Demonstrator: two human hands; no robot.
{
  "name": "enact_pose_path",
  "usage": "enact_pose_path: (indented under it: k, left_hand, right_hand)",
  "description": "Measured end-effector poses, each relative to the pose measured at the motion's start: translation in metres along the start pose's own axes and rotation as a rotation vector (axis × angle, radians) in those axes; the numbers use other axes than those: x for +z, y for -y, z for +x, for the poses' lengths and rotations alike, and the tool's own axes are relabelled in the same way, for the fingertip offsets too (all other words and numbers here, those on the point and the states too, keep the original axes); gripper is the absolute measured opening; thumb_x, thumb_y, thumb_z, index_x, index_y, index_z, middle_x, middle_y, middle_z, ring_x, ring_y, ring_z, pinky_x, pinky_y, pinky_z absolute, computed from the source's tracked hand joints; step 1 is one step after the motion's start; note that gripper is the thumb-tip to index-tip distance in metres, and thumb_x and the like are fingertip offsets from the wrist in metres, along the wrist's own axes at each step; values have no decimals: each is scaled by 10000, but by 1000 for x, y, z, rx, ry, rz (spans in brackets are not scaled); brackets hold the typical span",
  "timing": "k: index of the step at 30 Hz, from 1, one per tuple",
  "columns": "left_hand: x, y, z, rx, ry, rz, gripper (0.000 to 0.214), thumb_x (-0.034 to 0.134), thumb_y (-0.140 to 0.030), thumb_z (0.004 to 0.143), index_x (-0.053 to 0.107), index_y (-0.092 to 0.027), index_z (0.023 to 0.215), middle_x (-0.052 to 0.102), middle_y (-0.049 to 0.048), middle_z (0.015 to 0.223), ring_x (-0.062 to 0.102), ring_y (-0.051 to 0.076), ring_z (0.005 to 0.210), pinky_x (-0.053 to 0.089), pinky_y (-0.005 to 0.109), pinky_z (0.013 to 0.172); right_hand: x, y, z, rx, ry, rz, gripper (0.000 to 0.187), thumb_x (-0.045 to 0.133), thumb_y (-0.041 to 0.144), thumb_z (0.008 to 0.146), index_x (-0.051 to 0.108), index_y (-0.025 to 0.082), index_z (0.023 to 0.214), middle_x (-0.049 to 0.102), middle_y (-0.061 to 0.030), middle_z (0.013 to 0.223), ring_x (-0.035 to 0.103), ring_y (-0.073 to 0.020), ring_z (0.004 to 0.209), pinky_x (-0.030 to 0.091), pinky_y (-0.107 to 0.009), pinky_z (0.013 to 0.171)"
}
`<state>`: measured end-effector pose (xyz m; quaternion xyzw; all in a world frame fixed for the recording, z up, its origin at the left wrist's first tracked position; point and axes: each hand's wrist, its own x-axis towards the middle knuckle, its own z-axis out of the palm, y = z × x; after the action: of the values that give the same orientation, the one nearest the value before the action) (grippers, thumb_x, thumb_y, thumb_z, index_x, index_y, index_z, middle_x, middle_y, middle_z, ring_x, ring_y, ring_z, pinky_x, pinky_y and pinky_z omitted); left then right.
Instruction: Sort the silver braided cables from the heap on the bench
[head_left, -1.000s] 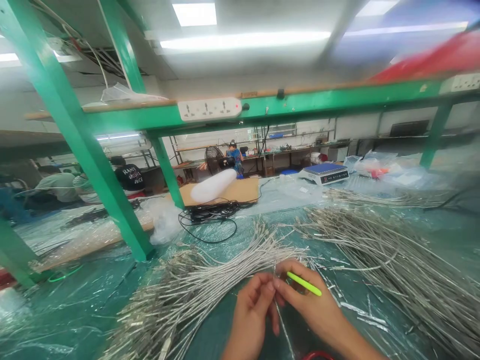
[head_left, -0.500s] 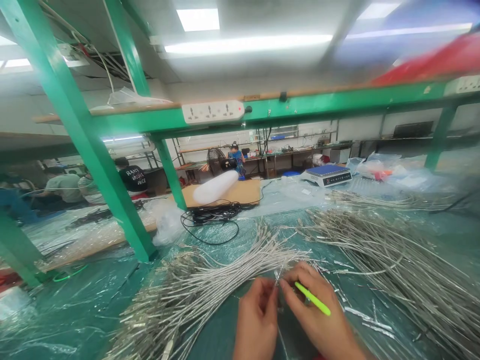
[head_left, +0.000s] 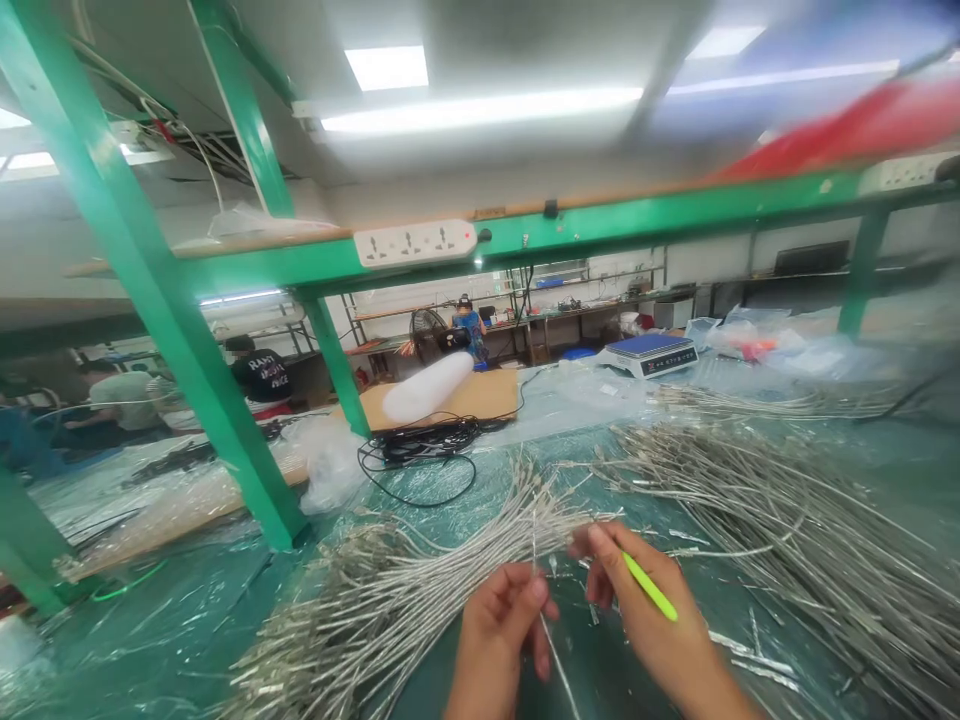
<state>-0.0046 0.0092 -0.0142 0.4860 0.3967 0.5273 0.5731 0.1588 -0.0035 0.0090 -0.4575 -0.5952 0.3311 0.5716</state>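
My left hand (head_left: 504,632) pinches a thin silver-grey cable (head_left: 556,660) between thumb and fingers; one end points up past the fingertips, the other trails down toward me. To its right, my right hand (head_left: 641,590) is curled around a bright yellow-green pen-like tool (head_left: 649,586) that lies across the palm side of the fingers. The tool's tip is hidden by the hand. A small gap separates the two hands. Just behind the left hand spreads a bundle of similar silver cables (head_left: 420,575) with flat metallic ends.
Another large heap of cables (head_left: 795,530) lies at the right. Scraps of shiny foil (head_left: 761,660) are scattered beside my right wrist. Further back are a coiled black cord (head_left: 427,445), a blue-topped scale (head_left: 649,354) and plastic bags (head_left: 772,335). A green post (head_left: 225,440) rises at left.
My hands were together at the cable's end; now they are apart, the right shifted slightly right and the left slightly left and down, keeping the cable. The view has tilted up slightly.
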Motion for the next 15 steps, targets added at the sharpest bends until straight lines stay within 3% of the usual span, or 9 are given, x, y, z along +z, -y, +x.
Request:
enact_pose_path:
  k: [4,8,15]
  left_hand:
    - [1,-2,-2,-22,69,-123,316,728,-416,760,673,-137,899,669,10,669,420,25,297,334,156,321]
    - [2,-3,-3,-17,103,-137,312,747,-431,742,707,-150,871,677,14,672,434,21,292,345,151,321]
    - [4,-4,-6,54,92,74,335,726,-456,760,710,-130,838,638,3,606,457,25,297,305,138,333]
  right_hand:
    - [4,1,1,14,87,30,271,506,410,926,620,183,831,556,16,623,531,-145,573,429,-229,555]
    - [5,3,0,-8,173,54,212,580,381,877,632,176,884,598,-6,706,556,-166,668,446,-245,626]
    - [7,6,-3,7,207,99,209,634,361,822,642,161,885,553,8,666,526,-152,623,416,-233,575]
